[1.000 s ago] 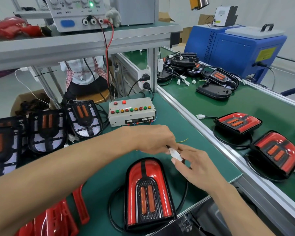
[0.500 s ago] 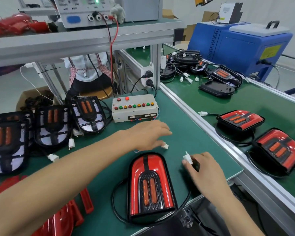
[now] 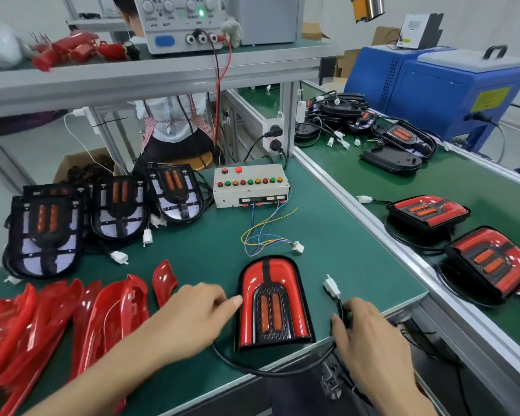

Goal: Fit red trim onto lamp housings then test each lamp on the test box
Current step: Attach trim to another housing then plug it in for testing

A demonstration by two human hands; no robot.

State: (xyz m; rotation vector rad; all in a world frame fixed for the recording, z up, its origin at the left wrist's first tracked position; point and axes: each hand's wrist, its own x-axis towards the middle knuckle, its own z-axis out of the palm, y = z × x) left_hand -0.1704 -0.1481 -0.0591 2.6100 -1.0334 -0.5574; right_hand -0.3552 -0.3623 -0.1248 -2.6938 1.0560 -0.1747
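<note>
A lamp fitted with red trim lies flat at the near edge of the green mat. My left hand rests beside it, fingertips touching its left rim. My right hand pinches the lamp's black cable just below its white plug, which points up and is free. The test box stands behind, and its own wired connector lies loose on the mat. Loose red trims are heaped at the near left. Bare black housings line the left side.
Two finished red lamps sit on the conveyor belt to the right, past an aluminium rail. More lamps and cables lie further back by a blue machine. A power supply stands on the shelf above; a person sits behind the bench.
The two connectors have come apart. My left hand let go of the test box connector and moved back to the lamp's left rim. My right hand drew the lamp's plug to the right.
</note>
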